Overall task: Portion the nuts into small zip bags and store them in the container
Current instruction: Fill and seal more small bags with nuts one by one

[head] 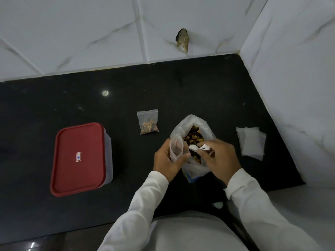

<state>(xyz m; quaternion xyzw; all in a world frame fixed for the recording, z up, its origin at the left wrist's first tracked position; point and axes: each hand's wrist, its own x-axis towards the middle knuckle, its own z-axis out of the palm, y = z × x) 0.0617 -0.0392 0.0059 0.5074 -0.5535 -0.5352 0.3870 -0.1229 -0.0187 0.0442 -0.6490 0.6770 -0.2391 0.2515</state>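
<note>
- At the near rim of the big nut bag [190, 120], our left hand [167, 157] grips a small zip bag [176, 148], fingers curled round its open mouth.
- Over the nuts [194, 136] inside, our right hand [220, 158] pinches a white scoop [193, 147].
- Left of the nut bag, a filled zip bag [148, 123] lies on the table [54, 102]; further left stands the container [108, 151], red lid [79, 138] on.
- Right of it lie empty zip bags [252, 142].

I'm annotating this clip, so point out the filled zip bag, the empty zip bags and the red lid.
filled zip bag [148, 126]: head view, its lower, filled half.
empty zip bags [252, 143]: head view, middle of the pile.
red lid [78, 157]: head view, its centre.
</note>
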